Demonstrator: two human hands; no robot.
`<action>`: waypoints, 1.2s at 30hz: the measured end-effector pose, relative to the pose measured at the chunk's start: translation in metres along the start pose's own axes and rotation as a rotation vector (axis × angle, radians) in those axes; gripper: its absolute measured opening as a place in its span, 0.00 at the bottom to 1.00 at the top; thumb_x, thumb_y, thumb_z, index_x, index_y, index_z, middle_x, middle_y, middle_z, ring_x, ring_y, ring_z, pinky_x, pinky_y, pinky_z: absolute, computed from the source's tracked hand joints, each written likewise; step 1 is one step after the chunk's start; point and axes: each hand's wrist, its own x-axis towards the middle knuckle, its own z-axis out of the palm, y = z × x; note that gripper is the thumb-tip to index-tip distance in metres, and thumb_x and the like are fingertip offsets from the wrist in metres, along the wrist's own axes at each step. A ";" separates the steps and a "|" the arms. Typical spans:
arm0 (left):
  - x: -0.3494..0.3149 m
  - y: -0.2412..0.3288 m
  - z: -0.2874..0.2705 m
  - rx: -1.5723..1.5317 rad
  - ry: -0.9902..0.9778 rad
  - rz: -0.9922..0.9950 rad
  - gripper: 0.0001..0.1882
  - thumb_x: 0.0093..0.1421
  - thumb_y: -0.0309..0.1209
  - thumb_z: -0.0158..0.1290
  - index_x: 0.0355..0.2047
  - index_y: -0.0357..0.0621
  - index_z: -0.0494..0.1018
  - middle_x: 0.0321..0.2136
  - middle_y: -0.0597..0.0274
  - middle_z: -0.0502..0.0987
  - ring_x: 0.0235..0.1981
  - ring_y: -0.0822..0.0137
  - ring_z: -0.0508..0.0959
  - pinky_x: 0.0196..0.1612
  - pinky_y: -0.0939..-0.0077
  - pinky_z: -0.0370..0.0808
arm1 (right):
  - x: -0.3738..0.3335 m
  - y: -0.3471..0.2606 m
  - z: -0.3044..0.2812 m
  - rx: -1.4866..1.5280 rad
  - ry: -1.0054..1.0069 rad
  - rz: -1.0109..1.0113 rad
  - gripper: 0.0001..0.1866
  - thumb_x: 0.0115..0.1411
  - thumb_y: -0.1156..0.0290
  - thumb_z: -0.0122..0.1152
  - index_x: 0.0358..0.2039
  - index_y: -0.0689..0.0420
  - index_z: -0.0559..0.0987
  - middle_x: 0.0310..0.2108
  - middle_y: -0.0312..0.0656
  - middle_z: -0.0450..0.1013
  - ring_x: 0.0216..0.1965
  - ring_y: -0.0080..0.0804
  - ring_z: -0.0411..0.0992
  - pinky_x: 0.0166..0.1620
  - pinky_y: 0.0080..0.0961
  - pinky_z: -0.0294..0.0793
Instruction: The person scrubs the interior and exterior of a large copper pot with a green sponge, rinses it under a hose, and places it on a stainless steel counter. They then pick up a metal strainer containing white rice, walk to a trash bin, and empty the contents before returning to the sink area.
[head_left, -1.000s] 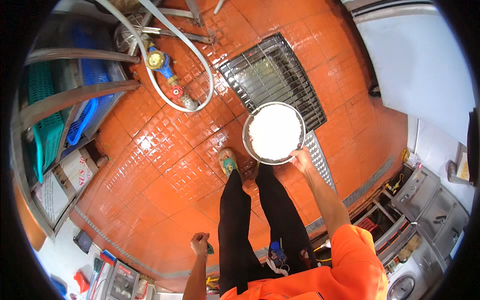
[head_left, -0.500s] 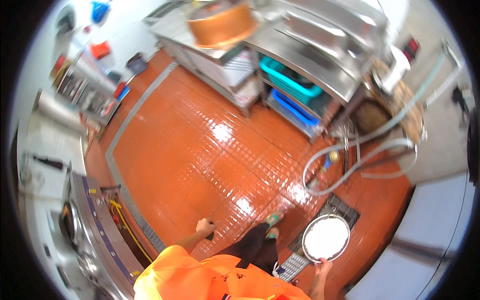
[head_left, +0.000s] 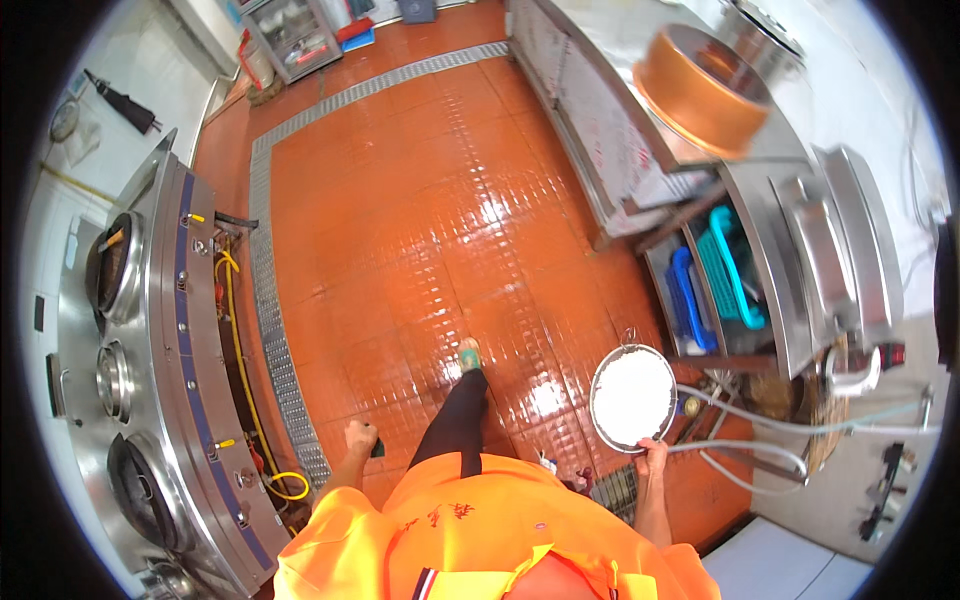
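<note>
My right hand [head_left: 652,457] grips the near edge of a round strainer [head_left: 597,424] with a metal rim and a small wire loop at its far side. Bright white fills the inside of the strainer; glare hides what it is. My left hand [head_left: 360,436] is closed, low beside my left leg. A small dark green thing [head_left: 377,448] shows at its fingers, too little of it to name. One foot in a green shoe [head_left: 469,354] is forward on the wet tiled floor [head_left: 400,230].
A steel stove [head_left: 185,360] with several burners runs along the left. At the right stand a steel counter [head_left: 775,250], a turquoise basket [head_left: 735,270] and a copper-coloured pot [head_left: 690,90]. A pale hose [head_left: 740,415] loops beyond the strainer. A floor drain [head_left: 265,240] follows the stove.
The view has swung right, so the stove shows more fully and the counter sits farther right. I have stepped forward. My right hand still carries the strainer; my left hand still holds the dark thing.
</note>
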 end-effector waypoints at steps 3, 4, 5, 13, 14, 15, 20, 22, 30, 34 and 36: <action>0.057 0.029 -0.019 -0.139 -0.006 -0.146 0.14 0.48 0.32 0.54 0.32 0.34 0.78 0.32 0.40 0.77 0.36 0.52 0.79 0.37 0.60 0.75 | 0.057 -0.024 0.065 -0.021 -0.208 0.000 0.16 0.35 0.91 0.50 0.29 0.67 0.72 0.24 0.40 0.70 0.24 0.34 0.70 0.27 0.30 0.73; 0.059 0.049 -0.036 -0.184 0.036 -0.164 0.14 0.48 0.32 0.54 0.29 0.32 0.77 0.27 0.41 0.77 0.32 0.54 0.79 0.33 0.61 0.75 | 0.058 -0.037 0.117 -0.065 -0.135 -0.038 0.14 0.36 0.90 0.50 0.27 0.66 0.72 0.22 0.39 0.70 0.23 0.34 0.70 0.26 0.29 0.72; 0.066 0.068 -0.051 -0.227 0.080 -0.180 0.13 0.47 0.31 0.55 0.27 0.29 0.77 0.22 0.43 0.78 0.27 0.56 0.80 0.28 0.61 0.75 | 0.059 -0.050 0.170 -0.107 -0.062 -0.078 0.12 0.37 0.89 0.50 0.26 0.66 0.71 0.20 0.38 0.69 0.21 0.33 0.69 0.25 0.29 0.72; 0.226 0.232 -0.163 -0.229 0.095 0.020 0.23 0.57 0.49 0.48 0.30 0.39 0.78 0.32 0.40 0.76 0.36 0.46 0.77 0.41 0.56 0.73 | 0.171 -0.125 0.449 -0.205 -0.366 -0.018 0.22 0.40 0.86 0.49 0.40 0.67 0.72 0.32 0.45 0.75 0.33 0.40 0.75 0.38 0.34 0.76; 0.241 0.257 -0.176 -0.235 0.119 -0.010 0.24 0.57 0.50 0.47 0.29 0.38 0.78 0.32 0.39 0.76 0.36 0.45 0.77 0.40 0.55 0.73 | 0.217 -0.122 0.459 -0.194 -0.366 -0.053 0.20 0.41 0.86 0.49 0.39 0.67 0.73 0.31 0.45 0.75 0.32 0.39 0.75 0.38 0.34 0.76; 0.246 0.297 -0.198 -0.244 0.139 -0.032 0.26 0.57 0.51 0.46 0.28 0.37 0.78 0.31 0.39 0.76 0.36 0.45 0.77 0.40 0.54 0.72 | 0.239 -0.128 0.489 -0.219 -0.329 -0.087 0.18 0.41 0.86 0.50 0.37 0.67 0.73 0.30 0.43 0.74 0.31 0.37 0.74 0.37 0.33 0.76; 0.329 0.367 -0.256 -0.290 0.338 -0.173 0.33 0.59 0.55 0.41 0.24 0.34 0.77 0.26 0.41 0.77 0.34 0.45 0.78 0.38 0.53 0.72 | 0.358 -0.138 0.644 -0.230 -0.389 -0.106 0.12 0.41 0.85 0.51 0.30 0.66 0.74 0.24 0.40 0.73 0.25 0.35 0.73 0.34 0.31 0.76; 0.335 0.383 -0.280 -0.534 0.287 -0.352 0.34 0.58 0.57 0.41 0.26 0.34 0.77 0.29 0.42 0.78 0.34 0.47 0.78 0.37 0.53 0.73 | 0.368 -0.147 0.725 -0.238 -0.390 0.000 0.12 0.40 0.87 0.51 0.29 0.66 0.73 0.25 0.41 0.72 0.27 0.37 0.73 0.36 0.33 0.77; 0.418 0.460 -0.304 -0.783 -0.046 -0.554 0.20 0.54 0.44 0.47 0.22 0.37 0.76 0.22 0.51 0.76 0.25 0.57 0.76 0.29 0.60 0.71 | 0.484 -0.192 0.989 -0.132 -0.335 -0.038 0.15 0.40 0.86 0.52 0.32 0.70 0.73 0.27 0.45 0.74 0.24 0.38 0.74 0.26 0.31 0.75; 0.524 0.537 -0.337 -0.878 -0.135 -0.515 0.16 0.52 0.38 0.49 0.19 0.38 0.75 0.18 0.56 0.74 0.21 0.62 0.74 0.25 0.64 0.69 | 0.548 -0.203 1.124 -0.271 -0.381 -0.030 0.14 0.41 0.85 0.51 0.33 0.69 0.74 0.25 0.45 0.73 0.20 0.36 0.72 0.20 0.28 0.73; 0.597 0.590 -0.363 -0.896 -0.154 -0.439 0.13 0.51 0.36 0.49 0.18 0.39 0.74 0.16 0.58 0.73 0.19 0.64 0.73 0.24 0.66 0.68 | 0.554 -0.209 1.207 -0.160 -0.273 -0.085 0.12 0.42 0.83 0.52 0.31 0.66 0.73 0.20 0.42 0.72 0.15 0.33 0.70 0.13 0.25 0.68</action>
